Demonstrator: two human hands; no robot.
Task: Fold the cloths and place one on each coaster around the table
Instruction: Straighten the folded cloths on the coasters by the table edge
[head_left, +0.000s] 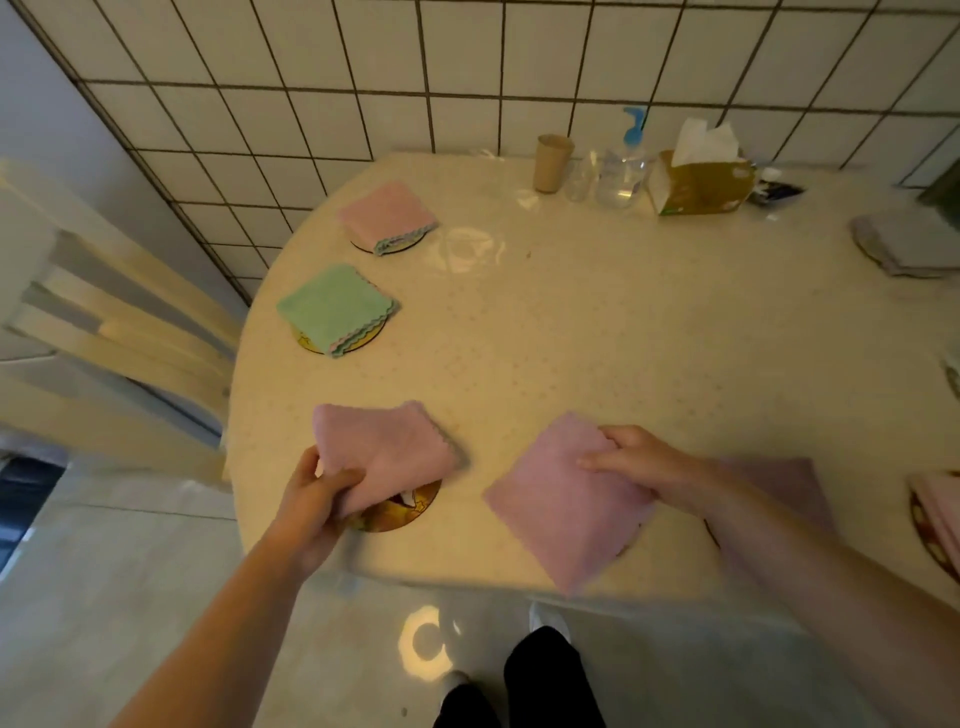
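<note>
Pink cloths in both hands, at the near edge of the round cream table (597, 338). Left hand (311, 499) gripping one folded pink cloth (387, 449) — thumb on top, fingers curled beneath — over a gold-patterned round coaster (402, 512), partly covering it; touching or just above, cannot tell. Right hand (641, 465) pinching a second folded pink cloth (563, 514), held tilted at the table's near rim, one corner hanging past the edge. Another pink cloth (779, 483) behind the right forearm, blurred. Farther left, a folded green cloth (335, 309) lying on its coaster (358, 343); beyond it a folded pink one (387, 213) on another coaster (400, 244). At the far side by the tiled wall — a paper cup (553, 162), a clear pump bottle (623, 166), a tissue box (701, 182). Grey cloth (906, 244) at far right.
</note>
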